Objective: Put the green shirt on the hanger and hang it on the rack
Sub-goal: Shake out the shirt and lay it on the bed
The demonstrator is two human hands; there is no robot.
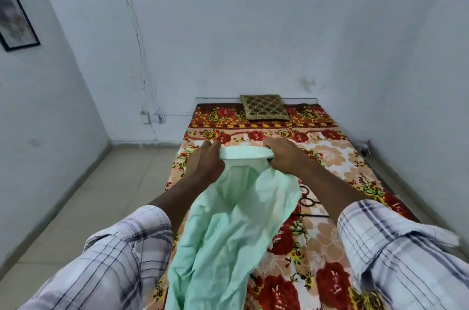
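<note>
The room was bounded by pale blue-white walls (253, 30), with a tiled floor (101, 195) seen to the left. A bed (330, 157), set along the right wall and covered by a floral blanket of red, orange and cream, filled the centre and lower right of the view. The green shirt (228, 233) was held up above the near part of the bed, its pale mint cloth hanging loose and crumpled from the 2 hands down toward the bottom edge of the view. Plaid sleeves (393, 246) were seen on both forearms. A framed picture (15, 17) was hung on the left wall. A brown patterned cushion (264, 107) was laid at the far end of the bed, against the wall.

The shirt's top band was stretched taut between the hands. The grip of the left hand (206, 161) was closed on the left end of that band, with the fingers curled over the cloth. The grip of the right hand (284, 154) was closed likewise on the right end. Part of a dark metal wire object (308, 201) was seen lying on the blanket just beside the shirt's right edge; what it was could not be told.
</note>
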